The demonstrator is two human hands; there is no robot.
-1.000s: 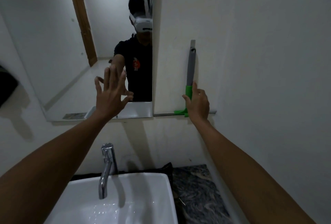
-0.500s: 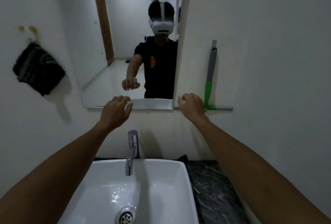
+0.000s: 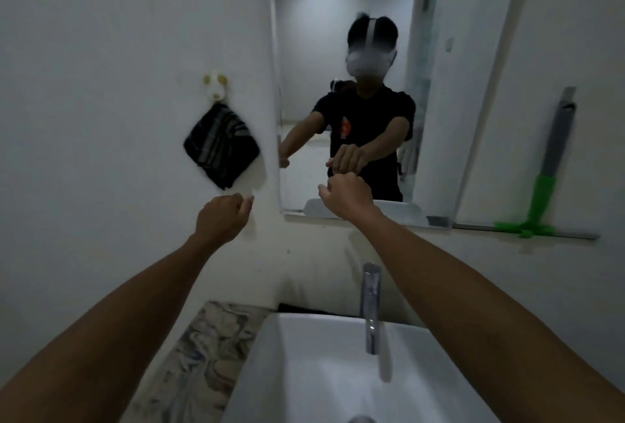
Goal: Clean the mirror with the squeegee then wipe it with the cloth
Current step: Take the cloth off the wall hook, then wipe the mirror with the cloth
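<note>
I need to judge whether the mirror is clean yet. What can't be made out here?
- mirror: streaks unreadable in the head view; dim, blurred, top edge cut off.
- squeegee: blade smeared by blur.
- cloth: dampness untellable.
- left hand, right hand: curled, seemingly empty.

Your narrow ledge runs along the wall to the right of the mirror's bottom edge. Squeegee stands upright on it near the middle, green blade on the ledge, grey handle leaning against the wall.
</note>
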